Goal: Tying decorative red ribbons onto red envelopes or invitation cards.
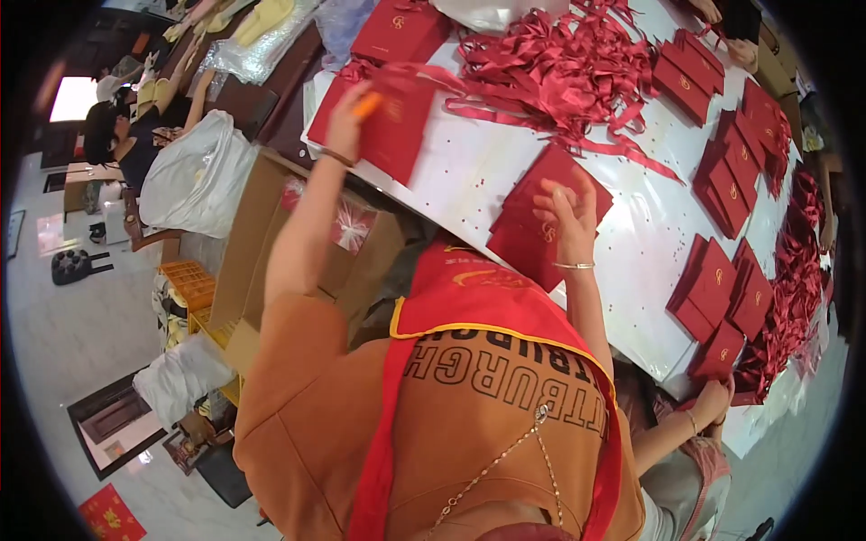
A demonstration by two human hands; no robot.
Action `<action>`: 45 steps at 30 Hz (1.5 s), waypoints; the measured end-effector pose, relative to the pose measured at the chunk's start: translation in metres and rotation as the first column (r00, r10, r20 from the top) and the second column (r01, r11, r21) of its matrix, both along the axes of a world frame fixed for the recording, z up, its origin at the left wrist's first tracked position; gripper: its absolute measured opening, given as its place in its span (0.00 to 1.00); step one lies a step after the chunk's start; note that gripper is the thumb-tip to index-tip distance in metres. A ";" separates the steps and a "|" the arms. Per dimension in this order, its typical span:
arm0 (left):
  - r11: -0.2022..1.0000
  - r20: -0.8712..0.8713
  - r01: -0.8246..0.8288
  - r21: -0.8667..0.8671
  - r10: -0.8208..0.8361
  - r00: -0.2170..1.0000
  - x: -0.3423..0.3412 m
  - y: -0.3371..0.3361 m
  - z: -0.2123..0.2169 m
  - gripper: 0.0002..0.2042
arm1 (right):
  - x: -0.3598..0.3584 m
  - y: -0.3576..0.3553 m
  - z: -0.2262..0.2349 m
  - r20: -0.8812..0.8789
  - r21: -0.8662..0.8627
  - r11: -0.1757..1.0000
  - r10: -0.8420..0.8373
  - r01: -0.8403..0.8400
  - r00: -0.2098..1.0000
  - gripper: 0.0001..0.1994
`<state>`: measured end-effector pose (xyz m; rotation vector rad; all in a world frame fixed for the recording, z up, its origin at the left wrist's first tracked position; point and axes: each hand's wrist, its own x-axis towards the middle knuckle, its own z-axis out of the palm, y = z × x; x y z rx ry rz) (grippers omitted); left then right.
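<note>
Over one red bag (pixel 401 126), the left hand (pixel 345 128) is held with bent fingers, one orange thing (pixel 367 105) beside them; it is blurred, so a grip cannot be told. The right hand (pixel 570 221) is held half open over one stack of red bags (pixel 526 200); touch cannot be told. Two heaps of red ribbon (pixel 550 81) are spread on one white table (pixel 627 279).

Gold-lettered red packets (pixel 401 131), black-lettered brown shirt (pixel 478 406)
</note>
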<state>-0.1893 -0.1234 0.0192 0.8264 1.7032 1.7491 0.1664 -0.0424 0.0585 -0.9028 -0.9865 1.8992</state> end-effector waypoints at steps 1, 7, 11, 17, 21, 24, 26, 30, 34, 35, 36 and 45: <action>0.996 -0.137 -0.064 -0.056 0.056 0.989 -0.055 -0.014 -0.006 0.16 | 0.004 0.002 -0.010 0.076 0.002 0.998 0.060 -0.060 0.995 0.20; 0.799 -0.579 -0.316 -0.511 -0.050 0.814 -0.129 -0.024 -0.001 0.21 | 0.021 -0.002 -0.024 0.226 -0.049 0.999 0.010 0.001 0.974 0.14; 0.509 -0.718 -0.536 -0.673 -0.276 0.639 -0.123 -0.016 -0.027 0.22 | 0.027 -0.001 -0.030 0.285 -0.024 1.000 -0.003 0.011 0.959 0.13; 0.530 -0.843 -0.659 -0.533 -0.265 0.469 -0.112 0.001 -0.042 0.15 | 0.035 0.004 -0.032 0.412 0.104 0.987 -0.158 0.126 0.897 0.12; 0.440 -0.890 -0.780 -0.444 -0.116 0.441 -0.096 -0.005 -0.049 0.17 | 0.041 0.021 -0.036 0.481 0.236 0.967 -0.200 0.094 0.854 0.11; 0.426 -0.845 -0.747 -0.510 -0.086 0.528 -0.106 -0.001 -0.053 0.15 | 0.048 0.035 -0.035 0.560 0.385 0.920 -0.293 0.070 0.775 0.09; 0.381 -0.871 -0.802 -0.460 -0.018 0.491 -0.086 0.016 -0.031 0.13 | 0.052 0.044 -0.035 0.652 0.758 0.511 -0.573 -0.405 0.497 0.09; 0.864 -0.851 -0.485 -0.135 0.149 0.503 -0.045 0.043 -0.002 0.09 | 0.048 0.045 -0.036 0.647 0.762 0.439 -0.516 -0.476 0.561 0.09; 0.967 -0.778 0.070 -0.244 -0.238 0.581 0.056 0.080 -0.024 0.08 | 0.035 0.022 -0.033 0.705 0.707 0.477 -0.424 -0.522 0.568 0.07; 0.927 -0.813 0.200 -0.319 -0.376 0.444 0.076 0.085 -0.035 0.09 | 0.035 0.017 -0.038 0.712 0.702 0.460 -0.434 -0.545 0.551 0.09; 0.903 -0.880 0.044 -0.427 -0.427 0.207 0.105 0.090 -0.029 0.11 | 0.035 0.013 -0.041 0.711 0.703 0.460 -0.434 -0.543 0.553 0.09; 0.888 -0.864 0.191 -0.419 -0.454 0.216 0.113 0.050 -0.057 0.04 | 0.047 -0.008 -0.051 0.884 0.468 0.505 -0.252 -0.725 0.395 0.16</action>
